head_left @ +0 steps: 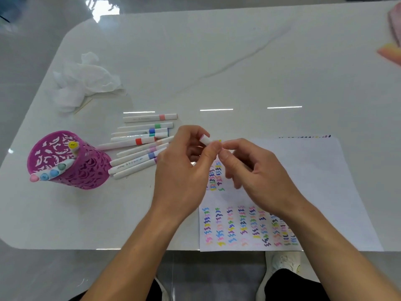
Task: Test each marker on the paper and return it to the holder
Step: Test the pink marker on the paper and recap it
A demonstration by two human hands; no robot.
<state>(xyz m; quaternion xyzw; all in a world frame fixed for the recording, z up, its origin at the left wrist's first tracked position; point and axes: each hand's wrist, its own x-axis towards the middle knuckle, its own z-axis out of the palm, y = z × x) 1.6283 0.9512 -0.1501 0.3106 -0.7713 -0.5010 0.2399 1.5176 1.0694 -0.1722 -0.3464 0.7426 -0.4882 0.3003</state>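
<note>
My left hand (184, 168) grips a white marker (205, 140) whose yellow tip shows beside my thumb. My right hand (256, 170) pinches the same marker at that end with thumb and forefinger; whether a cap sits there is hidden. Both hands hover over the upper left of the white paper (321, 170), which carries rows of coloured zigzag strokes. A magenta cut-out holder (71, 161) stands at the left with several markers in it. Several white markers (141, 146) lie loose between the holder and my left hand.
A crumpled white tissue (84, 81) lies at the back left with a thin wooden stick beside it. A pink and orange object (392, 40) sits at the far right edge. The table's front edge runs just below the paper; shoes show beneath.
</note>
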